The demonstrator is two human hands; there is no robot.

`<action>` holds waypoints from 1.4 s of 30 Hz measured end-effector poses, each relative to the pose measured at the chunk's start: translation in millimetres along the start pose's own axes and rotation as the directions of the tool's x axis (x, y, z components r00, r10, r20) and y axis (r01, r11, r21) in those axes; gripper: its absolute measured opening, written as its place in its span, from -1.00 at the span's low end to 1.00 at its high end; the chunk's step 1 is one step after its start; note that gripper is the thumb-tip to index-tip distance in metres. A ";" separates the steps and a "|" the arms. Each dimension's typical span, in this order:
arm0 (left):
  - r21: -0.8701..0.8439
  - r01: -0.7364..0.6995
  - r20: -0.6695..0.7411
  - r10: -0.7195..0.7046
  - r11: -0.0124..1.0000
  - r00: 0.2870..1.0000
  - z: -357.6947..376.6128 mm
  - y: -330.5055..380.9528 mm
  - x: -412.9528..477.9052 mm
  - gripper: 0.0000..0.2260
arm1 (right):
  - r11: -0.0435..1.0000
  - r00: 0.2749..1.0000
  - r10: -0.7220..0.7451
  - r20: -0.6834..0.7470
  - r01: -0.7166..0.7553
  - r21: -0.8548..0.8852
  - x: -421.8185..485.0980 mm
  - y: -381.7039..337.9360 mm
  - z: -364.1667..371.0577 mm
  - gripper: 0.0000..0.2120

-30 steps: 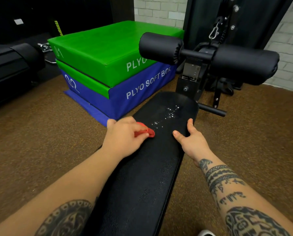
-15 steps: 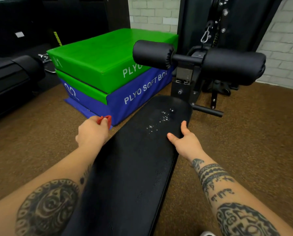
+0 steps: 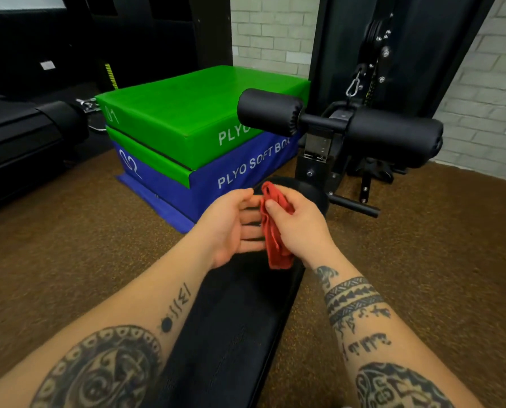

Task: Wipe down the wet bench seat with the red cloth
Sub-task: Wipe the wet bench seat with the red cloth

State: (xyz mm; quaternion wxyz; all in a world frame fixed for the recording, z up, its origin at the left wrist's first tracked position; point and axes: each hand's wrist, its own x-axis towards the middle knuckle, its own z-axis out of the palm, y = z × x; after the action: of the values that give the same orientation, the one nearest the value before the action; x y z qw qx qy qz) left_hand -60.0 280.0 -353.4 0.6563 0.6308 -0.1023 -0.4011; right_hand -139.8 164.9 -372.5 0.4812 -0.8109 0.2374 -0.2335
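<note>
The red cloth (image 3: pixel 275 245) is pinched by the right hand (image 3: pixel 304 228), the left hand (image 3: pixel 228 228) spread beside it; the bench seat (image 3: pixel 231 334) is judged not yet wiped dry.

two hands (image 3: pixel 231 228) (image 3: pixel 303 228), one cloth (image 3: pixel 276 248), two plyo boxes (image 3: pixel 187 113) (image 3: pixel 213 191)

Brown speckled floor (image 3: pixel 54 245) spreads below; green and blue plyo boxes (image 3: pixel 187 136) sit centre, pale brick wall (image 3: pixel 275 33) behind.
</note>
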 end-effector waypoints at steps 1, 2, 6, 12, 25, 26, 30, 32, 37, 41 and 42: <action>0.106 -0.007 -0.071 0.014 0.994 0.997 -9.0 -0.2 1.9 -0.71 | 0.999 0.999 0.018 -0.026 -0.019 -0.039 0.5 6.3 -2.9 -0.68; 0.209 -0.031 -0.171 0.068 0.977 0.983 -18.3 -2.3 4.4 -0.76 | 0.995 0.997 0.040 -0.061 -0.045 -0.085 1.1 12.9 -6.8 -0.69; 0.709 0.050 -0.385 0.327 0.704 0.863 -64.6 -26.1 25.9 -0.79 | 0.926 0.976 0.179 -0.122 -0.209 -0.313 5.1 30.7 -12.6 -0.66; 0.812 0.101 -0.313 0.283 0.575 0.907 -80.9 -61.0 39.6 -0.70 | 0.762 0.976 0.206 -0.065 -0.202 -0.615 6.0 39.7 33.1 -0.70; 0.474 0.055 -0.505 0.221 0.879 0.834 -100.7 -63.4 53.8 -0.47 | 0.910 0.961 0.233 0.150 -0.161 -0.383 63.3 -6.1 115.0 -0.72; 0.468 0.048 -0.522 0.232 0.883 0.821 -100.5 -63.7 52.9 -0.48 | 0.941 0.967 0.186 0.172 -0.125 -0.314 66.8 -9.7 118.1 -0.71; 0.450 0.003 -0.523 0.261 0.893 0.811 -101.6 -67.5 53.1 -0.50 | 0.951 0.998 0.065 -0.013 -0.066 -0.301 80.1 -5.3 99.4 -0.71; 0.438 -0.009 -0.512 0.257 0.899 0.820 -104.3 -68.5 55.5 -0.52 | 0.915 0.992 0.094 -0.088 -0.121 -0.385 88.6 6.7 79.6 -0.68; 0.458 -0.030 -0.475 0.273 0.888 0.837 -104.5 -72.3 60.1 -0.49 | 0.702 0.968 0.244 -0.052 -0.214 -0.679 75.5 26.7 67.5 -0.64; 0.468 -0.055 -0.500 0.315 0.882 0.807 -101.8 -72.1 64.8 -0.48 | 0.669 0.997 0.002 0.080 0.058 -0.741 45.5 9.9 118.1 -0.73; 0.469 -0.066 -0.525 0.338 0.881 0.781 -102.8 -70.9 62.8 -0.51 | 0.694 0.986 -0.045 0.158 0.144 -0.706 44.9 5.7 131.6 -0.75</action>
State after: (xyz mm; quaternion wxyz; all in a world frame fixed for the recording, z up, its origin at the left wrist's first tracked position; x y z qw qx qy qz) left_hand 18.9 323.8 -460.1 0.5409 0.8363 -0.0459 -0.0770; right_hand -25.9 223.2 -427.2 0.1303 -0.9583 0.2359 -0.0949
